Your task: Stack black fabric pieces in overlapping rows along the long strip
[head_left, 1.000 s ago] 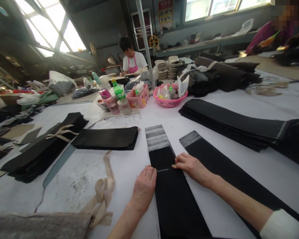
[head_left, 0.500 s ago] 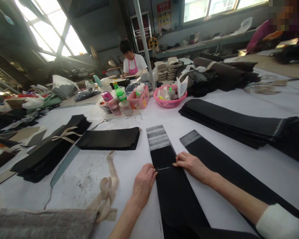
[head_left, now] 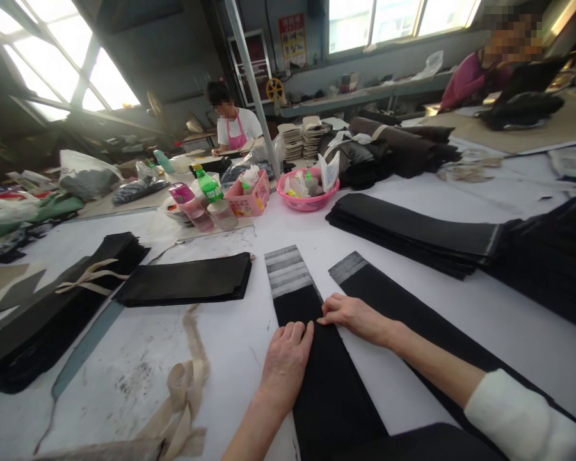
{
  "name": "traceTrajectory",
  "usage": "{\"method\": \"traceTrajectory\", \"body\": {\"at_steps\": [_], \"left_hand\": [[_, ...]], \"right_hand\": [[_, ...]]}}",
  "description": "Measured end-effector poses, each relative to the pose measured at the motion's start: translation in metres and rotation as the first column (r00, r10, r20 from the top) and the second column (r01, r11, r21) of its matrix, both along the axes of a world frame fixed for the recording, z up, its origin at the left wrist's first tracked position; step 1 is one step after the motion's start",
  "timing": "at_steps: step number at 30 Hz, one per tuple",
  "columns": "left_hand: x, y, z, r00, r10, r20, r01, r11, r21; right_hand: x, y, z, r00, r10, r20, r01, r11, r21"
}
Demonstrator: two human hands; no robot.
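A long black fabric strip (head_left: 333, 390) lies on the white table, its far end showing several stacked grey-banded edges (head_left: 288, 267). My left hand (head_left: 284, 358) rests across this strip, with its fingers bent together and the tips pressed on the cloth. My right hand (head_left: 355, 315) pinches at the strip's right edge, thumb and forefinger close to the left hand's fingertips. What lies under the fingertips is partly hidden. Right of it lies a second black strip (head_left: 403, 320) with a grey end, passing beneath my right forearm.
Black strips are stacked at the right (head_left: 413, 230), at the left (head_left: 185, 280) and in a tied bundle (head_left: 43, 314). Beige ribbon (head_left: 185, 390) curls at left front. Behind stand a pink basin (head_left: 307, 202), a pink box (head_left: 252, 198) and a green bottle (head_left: 207, 182). Two people sit farther back.
My left hand has slid inward over the strip, closer to my right hand. The pale line across the strip between the hands no longer shows. The view has shifted to the right.
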State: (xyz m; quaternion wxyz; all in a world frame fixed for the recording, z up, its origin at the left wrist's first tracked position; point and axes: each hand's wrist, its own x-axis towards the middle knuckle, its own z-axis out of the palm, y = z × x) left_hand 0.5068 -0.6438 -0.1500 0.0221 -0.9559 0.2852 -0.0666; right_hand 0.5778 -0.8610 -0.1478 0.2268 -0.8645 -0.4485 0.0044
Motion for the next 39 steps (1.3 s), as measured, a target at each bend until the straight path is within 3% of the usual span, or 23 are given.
{"method": "traceTrajectory", "body": {"at_steps": [4,12,19,29,34,39], "left_hand": [[0.000,-0.001,0.000,1.000,-0.010,0.029,0.009,1.000,0.022],[0.001,-0.008,0.004,0.999,-0.012,0.039,0.009,0.997,0.072],[0.002,-0.010,0.002,0.999,-0.022,0.049,0.018,0.997,0.073],[0.005,-0.018,0.008,0.998,-0.029,0.062,0.022,0.994,0.106],[0.000,-0.020,0.010,0.995,0.019,0.103,-0.021,1.000,0.023],[-0.009,-0.010,0.002,0.986,0.120,0.116,-0.118,0.993,-0.027]], "right_hand": [[0.000,-0.005,0.001,0.998,-0.008,-0.061,0.011,0.999,0.047],[-0.007,-0.005,-0.013,0.993,-0.108,-0.053,0.115,0.981,0.154],[-0.013,-0.008,-0.006,0.994,-0.067,-0.085,0.078,0.988,0.135],[-0.019,-0.016,-0.003,0.988,-0.135,-0.074,0.142,0.985,0.099],[-0.032,0.002,0.000,0.976,-0.217,0.023,0.213,0.970,0.115],[-0.047,0.020,-0.013,0.961,-0.234,0.148,0.230,0.972,0.043]]}}
